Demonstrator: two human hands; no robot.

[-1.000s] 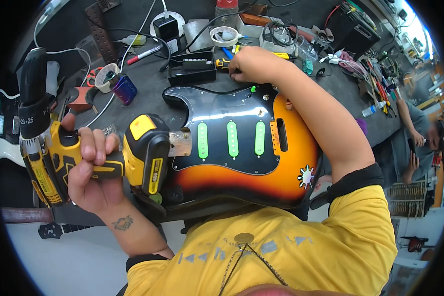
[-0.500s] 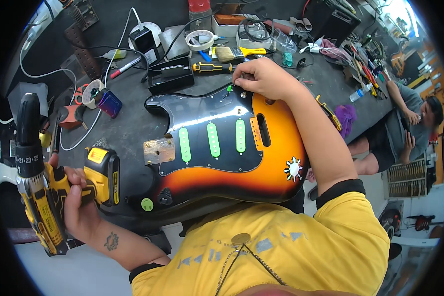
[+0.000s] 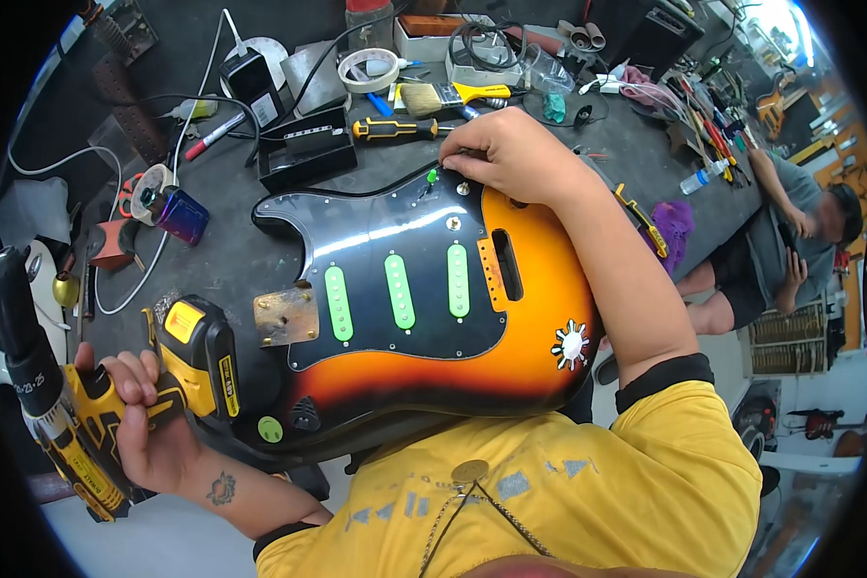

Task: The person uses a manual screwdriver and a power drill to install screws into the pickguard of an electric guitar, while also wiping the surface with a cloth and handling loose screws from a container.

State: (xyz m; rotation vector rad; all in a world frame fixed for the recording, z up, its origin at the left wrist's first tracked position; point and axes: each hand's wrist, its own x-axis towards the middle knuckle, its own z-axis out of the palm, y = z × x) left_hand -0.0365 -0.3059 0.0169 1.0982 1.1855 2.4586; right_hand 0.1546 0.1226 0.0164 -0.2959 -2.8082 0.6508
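Note:
A sunburst electric guitar body [image 3: 539, 376] lies in front of me with a black pickguard [image 3: 361, 236] on it. Three pale green pickups [image 3: 400, 292] sit in the pickguard. My right hand [image 3: 501, 159] rests at the pickguard's far edge, beside a green switch tip [image 3: 433, 176]. Its thumb and fingertips are pinched together; whatever they hold is too small to make out. At the left, my left hand [image 3: 154, 429] grips a yellow and black cordless drill [image 3: 91, 458] by its handle, the chuck pointing away from me.
Behind the guitar body lie a black open box [image 3: 308, 159], a yellow-handled screwdriver [image 3: 395, 129], a paintbrush [image 3: 453, 94] and a tape roll [image 3: 368, 70]. A blue-purple device [image 3: 181, 214] stands left, near a white cable. At the right are a purple cloth [image 3: 672, 229] and a seated person [image 3: 800, 231].
The view has shifted, so the guitar body sits a little farther left and lower. The drill in my left hand appears lower and more tilted. My right hand stays at the pickguard's edge.

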